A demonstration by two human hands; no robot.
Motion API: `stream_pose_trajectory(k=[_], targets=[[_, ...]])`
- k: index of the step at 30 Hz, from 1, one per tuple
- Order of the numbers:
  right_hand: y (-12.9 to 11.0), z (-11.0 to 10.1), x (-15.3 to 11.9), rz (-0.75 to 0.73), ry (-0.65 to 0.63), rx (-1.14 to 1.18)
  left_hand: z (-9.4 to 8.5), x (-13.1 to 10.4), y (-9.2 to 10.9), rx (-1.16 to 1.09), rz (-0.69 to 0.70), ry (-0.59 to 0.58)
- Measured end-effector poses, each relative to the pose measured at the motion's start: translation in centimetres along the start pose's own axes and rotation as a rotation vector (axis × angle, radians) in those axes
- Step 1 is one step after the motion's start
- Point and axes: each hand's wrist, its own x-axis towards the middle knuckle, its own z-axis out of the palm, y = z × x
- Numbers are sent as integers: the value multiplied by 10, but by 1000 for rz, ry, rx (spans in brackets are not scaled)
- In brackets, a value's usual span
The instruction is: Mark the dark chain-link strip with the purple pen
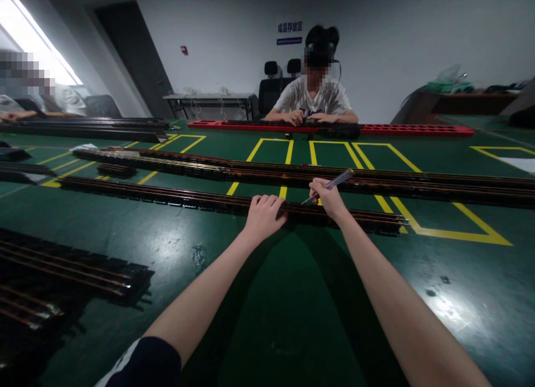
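Observation:
A long black strip (188,199) with copper-coloured rods runs across the green table (267,286). My left hand (264,215) is closed over the strip, its fingers wrapped across the top and its thumb on the near side. Held in my right hand (326,198) is a screwdriver (339,179) with a clear handle, tilted so that its thin shaft points down and left. The tip meets or hovers just above the strip, a little right of my left hand; contact cannot be made out.
Beyond my hands lie more long black strips (259,172) with rods. Others (75,264) lie at the near left. Across the table a person (315,97) works at a red rail (413,130). Another person is at the far left. Yellow tape (463,235) marks the tabletop.

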Motion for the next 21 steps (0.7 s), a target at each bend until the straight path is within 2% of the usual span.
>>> stream_pose_trajectory(k=[21], targets=[[0,0,0,8,-5,-20,1,0,-1,-7,-2,-9]])
